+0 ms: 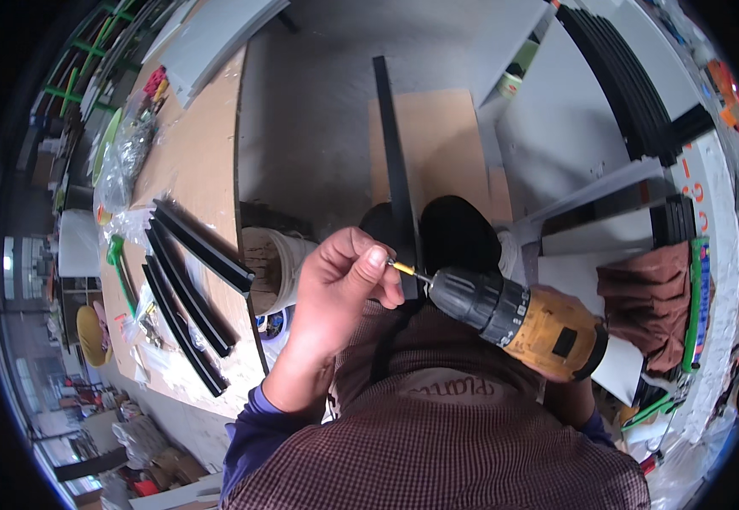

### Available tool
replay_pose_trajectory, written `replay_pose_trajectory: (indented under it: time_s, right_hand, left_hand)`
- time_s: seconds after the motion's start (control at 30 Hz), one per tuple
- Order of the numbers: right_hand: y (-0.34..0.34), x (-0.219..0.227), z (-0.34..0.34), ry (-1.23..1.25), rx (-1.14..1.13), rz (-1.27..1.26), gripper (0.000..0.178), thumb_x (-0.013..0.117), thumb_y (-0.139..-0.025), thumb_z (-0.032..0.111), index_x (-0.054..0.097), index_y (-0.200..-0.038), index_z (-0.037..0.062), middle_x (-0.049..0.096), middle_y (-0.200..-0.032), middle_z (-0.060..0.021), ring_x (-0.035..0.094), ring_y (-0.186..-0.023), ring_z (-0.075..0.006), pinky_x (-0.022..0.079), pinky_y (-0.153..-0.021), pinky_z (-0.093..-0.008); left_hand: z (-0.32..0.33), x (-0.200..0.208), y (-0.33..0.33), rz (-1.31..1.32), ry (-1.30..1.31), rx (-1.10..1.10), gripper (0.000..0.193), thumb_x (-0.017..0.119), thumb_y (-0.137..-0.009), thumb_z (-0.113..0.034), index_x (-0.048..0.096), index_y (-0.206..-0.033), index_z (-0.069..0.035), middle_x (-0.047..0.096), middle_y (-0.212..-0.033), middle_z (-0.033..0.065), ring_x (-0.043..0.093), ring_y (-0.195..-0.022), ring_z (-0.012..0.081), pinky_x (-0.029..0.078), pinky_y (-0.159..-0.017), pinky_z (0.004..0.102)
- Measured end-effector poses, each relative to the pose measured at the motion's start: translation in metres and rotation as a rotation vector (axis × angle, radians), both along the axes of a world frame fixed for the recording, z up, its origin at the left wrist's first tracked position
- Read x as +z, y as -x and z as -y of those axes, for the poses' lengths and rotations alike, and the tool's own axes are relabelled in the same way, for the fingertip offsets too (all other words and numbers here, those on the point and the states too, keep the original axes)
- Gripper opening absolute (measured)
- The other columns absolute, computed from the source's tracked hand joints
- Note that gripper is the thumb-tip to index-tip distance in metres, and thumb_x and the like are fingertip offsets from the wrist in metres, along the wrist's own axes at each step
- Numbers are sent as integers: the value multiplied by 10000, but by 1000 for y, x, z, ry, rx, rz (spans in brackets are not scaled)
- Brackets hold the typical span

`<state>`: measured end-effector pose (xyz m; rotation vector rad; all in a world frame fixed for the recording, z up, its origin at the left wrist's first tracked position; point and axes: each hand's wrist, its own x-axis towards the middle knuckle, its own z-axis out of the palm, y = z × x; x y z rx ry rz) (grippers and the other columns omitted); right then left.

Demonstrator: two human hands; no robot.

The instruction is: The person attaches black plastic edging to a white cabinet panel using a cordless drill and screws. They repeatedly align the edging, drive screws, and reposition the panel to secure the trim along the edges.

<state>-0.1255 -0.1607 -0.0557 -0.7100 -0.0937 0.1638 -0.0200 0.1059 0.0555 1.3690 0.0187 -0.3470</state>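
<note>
A yellow and black cordless drill (514, 323) lies across my lap area, its chuck pointing left toward my other hand. My right hand (539, 367) is closed round its grip, mostly hidden behind the drill body. Thumb and fingertips of my left hand (339, 285) pinch a small dark screw (391, 262) at the end of the drill's yellow-sleeved bit (404, 268). Beneath the bit, a long black bar (393, 144) runs away from me between my knees; its near end is partly hidden by my left hand and the drill.
At left, a wooden workbench (203, 153) carries several black profile pieces (186, 297) and plastic bags (130, 157). A white bucket (280, 263) stands beside its edge. To the right are stacked black strips (616, 76) and a brown cloth (645, 297). A cardboard sheet (437, 144) lies ahead on the floor.
</note>
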Motion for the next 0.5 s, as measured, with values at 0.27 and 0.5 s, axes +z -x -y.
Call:
replay_pose_trajectory:
  time_s: [0.27, 0.5]
  right_hand:
    - [18, -1, 46, 626, -210, 247, 696, 744, -778, 42, 386, -1373, -5, 516, -1345, -126, 558, -1201, -261, 488, -982, -406]
    - [-2, -12, 75, 693, -214, -42, 676, 797, -682, -6, 481, -1280, -24, 623, -1161, -96, 628, -1033, -191, 512, -893, -342]
  left_hand:
    - [12, -34, -20, 355, -469, 137, 362, 579, -961, -185, 486, -1229, 40, 576, -1062, 103, 572, -959, 148, 455, -861, 264]
    - [33, -96, -52, -40, -467, 66, 581, 597, -842, -37, 351, -1358, 63, 558, -1187, 190, 579, -1059, 232, 462, -911, 306]
